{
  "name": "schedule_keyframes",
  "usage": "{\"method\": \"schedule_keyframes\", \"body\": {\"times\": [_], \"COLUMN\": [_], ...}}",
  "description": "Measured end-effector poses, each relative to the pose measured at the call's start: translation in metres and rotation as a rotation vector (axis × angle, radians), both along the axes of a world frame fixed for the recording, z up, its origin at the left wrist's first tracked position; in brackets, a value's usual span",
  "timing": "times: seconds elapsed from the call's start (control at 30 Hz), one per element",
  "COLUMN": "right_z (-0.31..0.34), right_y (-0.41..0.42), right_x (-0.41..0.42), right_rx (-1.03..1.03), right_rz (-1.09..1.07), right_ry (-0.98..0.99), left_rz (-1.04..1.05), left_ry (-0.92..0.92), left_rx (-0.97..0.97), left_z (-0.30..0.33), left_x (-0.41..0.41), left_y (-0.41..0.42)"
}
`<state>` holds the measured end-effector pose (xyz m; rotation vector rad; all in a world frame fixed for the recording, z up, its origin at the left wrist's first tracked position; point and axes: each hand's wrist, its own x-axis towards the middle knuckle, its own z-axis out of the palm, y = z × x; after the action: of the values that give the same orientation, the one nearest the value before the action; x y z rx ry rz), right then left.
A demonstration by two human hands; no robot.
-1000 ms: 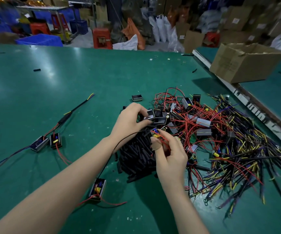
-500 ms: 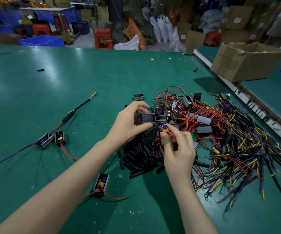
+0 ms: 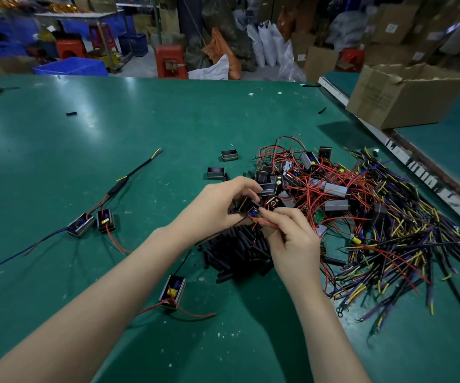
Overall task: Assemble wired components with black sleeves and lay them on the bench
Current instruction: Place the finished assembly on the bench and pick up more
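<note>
Both hands meet mid-desk: left hand pinches a black housing, right hand pinches the wired component just right of it. Housing mouth faces right, so insertion runs leftward.

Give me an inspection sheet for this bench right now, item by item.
Surface: green bench, speckled with small debris.
Job's things: black sleeve pile; three wired units laid out at left.
Clutter: two empty black housings; cardboard box.
Grips: left hand holds a black housing; right hand pinches a red-wired component.
Cables: tangled wire heap at right.
Surroundings: stools, crates, sacks, cartons.
</note>
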<state>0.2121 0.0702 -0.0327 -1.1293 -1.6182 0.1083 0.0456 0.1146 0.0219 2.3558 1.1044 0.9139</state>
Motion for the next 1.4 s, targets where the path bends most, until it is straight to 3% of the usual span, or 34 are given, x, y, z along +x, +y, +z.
{"method": "schedule_keyframes", "body": {"times": [0.33, 0.87, 1.3, 1.4], "right_z": [-0.001, 0.001, 0.006, 0.006], "right_y": [0.001, 0.000, 0.002, 0.003], "right_x": [0.000, -0.002, 0.001, 0.007], "right_rx": [-0.181, -0.158, -0.492, -0.514], "right_rz": [0.029, -0.008, 0.081, 0.132], "right_ry": [0.129, 0.065, 0.334, 0.182], "left_rz": [-0.027, -0.023, -0.064, -0.114], "left_ry": [-0.004, 0.014, 0.113, 0.133], "left_rx": [-0.039, -0.033, -0.020, -0.028], "left_z": [0.004, 0.003, 0.010, 0.011], "left_x": [-0.002, 0.001, 0.000, 0.000], "left_y": [-0.003, -0.005, -0.007, -0.009]}}
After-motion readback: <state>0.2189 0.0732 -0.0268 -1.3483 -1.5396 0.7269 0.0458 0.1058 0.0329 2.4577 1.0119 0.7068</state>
